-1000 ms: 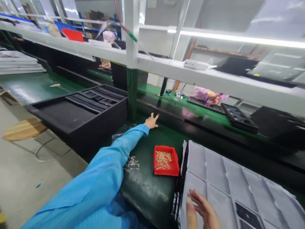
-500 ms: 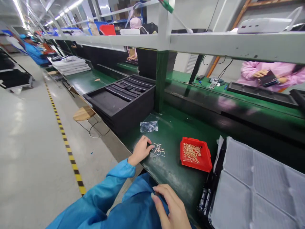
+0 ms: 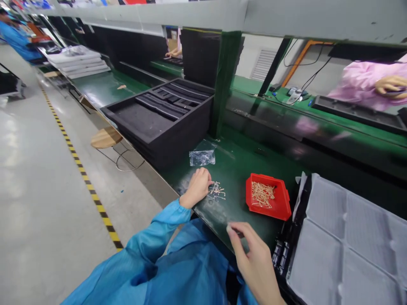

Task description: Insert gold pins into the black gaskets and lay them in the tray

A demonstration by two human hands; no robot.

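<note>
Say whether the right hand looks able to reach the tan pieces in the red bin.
Probably yes: the right hand is near the open-topped red bin, and only its low wall stands before the tan pieces.

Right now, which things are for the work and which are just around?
Probably for the work:
- small loose pieces, by the left hand
- red bin holding tan pieces

Probably just around:
- wooden stool
- black tray
- clear bag, though I can't be sure

The left hand (image 3: pixel 197 187) was placed at a small pile (image 3: pixel 218 191) on the green surface (image 3: pixel 235 169); the right hand (image 3: pixel 254 254) was held near a red tray (image 3: pixel 282 200) of thin pieces (image 3: pixel 262 195).
</note>
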